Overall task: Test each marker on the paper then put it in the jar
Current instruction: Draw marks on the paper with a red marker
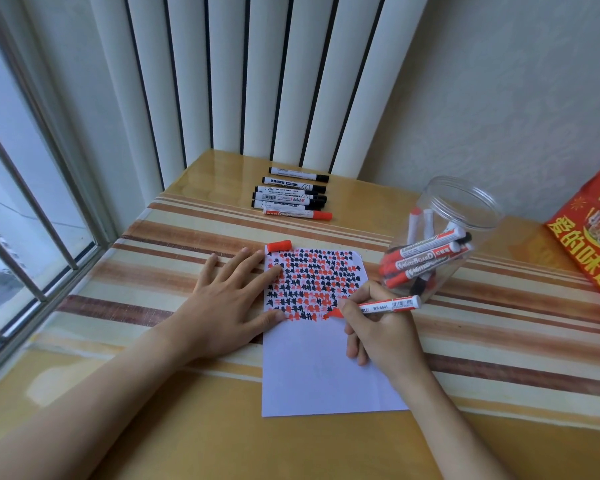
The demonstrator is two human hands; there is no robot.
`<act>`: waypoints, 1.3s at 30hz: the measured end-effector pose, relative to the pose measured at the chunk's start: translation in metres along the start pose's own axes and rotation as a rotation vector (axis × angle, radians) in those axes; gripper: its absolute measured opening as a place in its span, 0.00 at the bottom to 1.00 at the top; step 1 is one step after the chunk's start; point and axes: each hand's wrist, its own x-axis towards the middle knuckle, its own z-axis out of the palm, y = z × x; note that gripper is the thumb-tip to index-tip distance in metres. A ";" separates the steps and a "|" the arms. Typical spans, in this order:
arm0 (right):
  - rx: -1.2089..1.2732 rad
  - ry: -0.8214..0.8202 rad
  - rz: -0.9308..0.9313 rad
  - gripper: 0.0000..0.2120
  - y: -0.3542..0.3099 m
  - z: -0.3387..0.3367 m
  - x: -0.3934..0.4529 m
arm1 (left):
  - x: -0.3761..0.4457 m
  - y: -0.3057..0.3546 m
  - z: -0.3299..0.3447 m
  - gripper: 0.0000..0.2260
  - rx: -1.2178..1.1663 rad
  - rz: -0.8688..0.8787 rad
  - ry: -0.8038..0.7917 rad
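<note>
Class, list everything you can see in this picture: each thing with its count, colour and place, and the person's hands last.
paper: one, white, top half covered in red and black marks, table centre
held marker: one, red, uncapped, tip on paper
cap: one, red, at paper's top left corner
row of markers: six, five black-capped, one red-capped, far table
jar: one, clear, right of paper, holding markers
bag: one, red, right edge
left hand: flat, pressing paper
right hand: gripping held marker

A glossy yellow-wood table [194, 427] carries an orange, brown and cream striped covering [174, 233]. At its right edge leans a red printed bag with yellow characters [593, 244]. White vertical blind slats [257, 74] hang behind, a metal-barred window [21, 188] stands left, and a pale textured wall [520, 91] right.
</note>
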 end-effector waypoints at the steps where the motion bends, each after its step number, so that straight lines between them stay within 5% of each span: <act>1: 0.001 0.004 -0.003 0.09 0.000 0.000 0.000 | 0.000 0.000 0.000 0.38 0.000 0.000 0.001; 12: -0.003 -0.018 -0.003 0.10 -0.002 -0.004 -0.002 | -0.002 0.001 -0.007 0.36 -0.130 -0.011 0.046; 23: 0.039 -0.049 -0.006 0.09 -0.004 -0.003 -0.004 | 0.063 0.011 -0.020 0.23 -0.168 -0.251 0.277; 28: 0.046 -0.084 -0.030 0.08 -0.004 -0.004 -0.005 | 0.061 0.016 -0.019 0.09 -0.193 -0.187 0.367; 39: 0.121 -0.180 -0.179 0.05 -0.015 0.005 -0.017 | -0.002 0.036 -0.001 0.09 -0.478 0.070 0.450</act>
